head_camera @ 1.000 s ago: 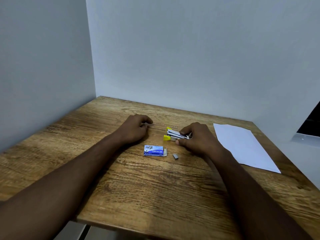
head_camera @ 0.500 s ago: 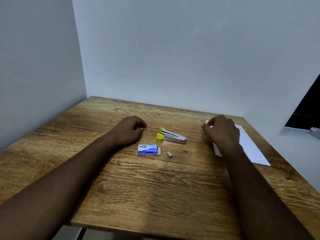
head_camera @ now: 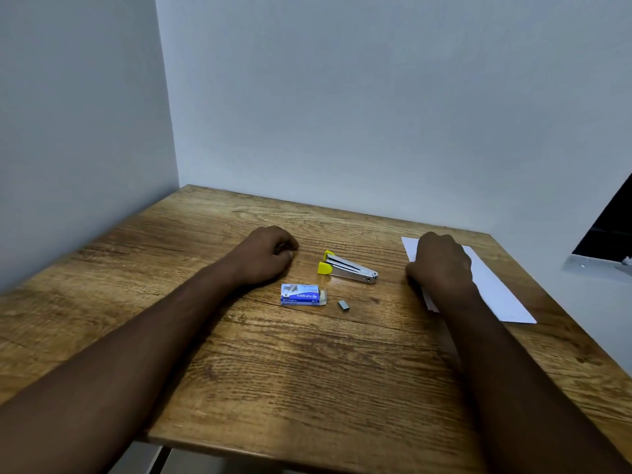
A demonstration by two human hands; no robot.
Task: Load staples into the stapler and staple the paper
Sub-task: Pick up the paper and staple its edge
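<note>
The stapler [head_camera: 349, 270] lies behind the staple box [head_camera: 300, 294], paper [head_camera: 492, 290] to its right.

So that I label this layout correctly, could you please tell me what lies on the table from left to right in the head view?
Left hand → blue cardboard staple box → yellow-and-silver metal stapler → right hand → white paper sheet. I omit the small grey staple strip: it overlaps the stapler's span.
</note>
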